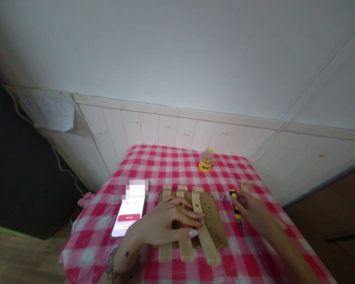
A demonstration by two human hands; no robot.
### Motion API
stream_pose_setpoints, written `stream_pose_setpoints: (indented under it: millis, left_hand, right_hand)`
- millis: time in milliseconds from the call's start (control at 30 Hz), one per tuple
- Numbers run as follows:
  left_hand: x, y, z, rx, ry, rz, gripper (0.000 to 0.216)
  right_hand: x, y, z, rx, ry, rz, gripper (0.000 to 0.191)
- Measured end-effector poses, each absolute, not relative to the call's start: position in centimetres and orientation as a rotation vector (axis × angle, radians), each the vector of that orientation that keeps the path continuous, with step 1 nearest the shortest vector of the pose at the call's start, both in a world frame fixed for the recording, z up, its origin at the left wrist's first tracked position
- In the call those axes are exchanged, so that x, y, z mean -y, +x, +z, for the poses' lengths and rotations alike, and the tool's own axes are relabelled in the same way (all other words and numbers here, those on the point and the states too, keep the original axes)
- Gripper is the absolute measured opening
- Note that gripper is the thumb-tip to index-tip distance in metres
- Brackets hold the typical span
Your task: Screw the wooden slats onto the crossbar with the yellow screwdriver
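My left hand [168, 223] lies spread across several pale wooden slats [204, 236], its fingertips resting on them. The slats cross a darker wooden board [213, 217] with rows of small holes. My right hand [250, 209] is shut around a yellow and black screwdriver [236, 209], whose metal tip points down toward the cloth. A small metal screw [223, 198] lies on the cloth between the board and the screwdriver. Another wooden slat [246, 187] lies partly hidden beneath my right hand. A bracelet of beads [116, 265] circles my left wrist.
A smartphone [128, 217] with a lit screen lies left of my left hand on the red-and-white checked tablecloth [154, 165]. A round yellow-based bit holder [206, 160] stands near the back. White wood panelling [177, 130] rises behind the table.
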State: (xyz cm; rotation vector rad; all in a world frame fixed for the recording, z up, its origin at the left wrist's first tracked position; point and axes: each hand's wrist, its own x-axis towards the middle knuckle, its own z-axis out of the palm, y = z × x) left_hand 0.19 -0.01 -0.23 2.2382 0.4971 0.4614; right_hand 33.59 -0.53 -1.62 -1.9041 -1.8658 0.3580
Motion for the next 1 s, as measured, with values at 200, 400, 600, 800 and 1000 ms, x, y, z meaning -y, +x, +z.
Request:
stream_pose_setpoints:
  millis: [200,400,600,800,1000]
  left_hand:
    - [0.0,0.3,-0.2,-0.481,2.235,0.486,0.037]
    - [-0.2,0.4,-0.1,-0.448,2.237,0.466,0.038]
    - [-0.3,0.4,-0.2,-0.421,2.239,0.466,0.043]
    - [-0.3,0.4,-0.2,-0.414,2.241,0.458,0.043]
    - [-0.3,0.4,-0.2,-0.428,2.231,0.459,0.045]
  right_hand:
    - [2.5,31.0,1.5,1.745,-1.247,0.578,0.029]
    - [4.6,27.1,1.8,1.797,-0.934,0.481,0.023]
    - [4.2,26.3,1.2,1.952,-0.896,0.365,0.038]
    - [3.9,26.5,1.1,1.952,-0.910,0.357,0.038]
    - [4.0,26.3,1.8,2.032,-0.935,0.282,0.039]
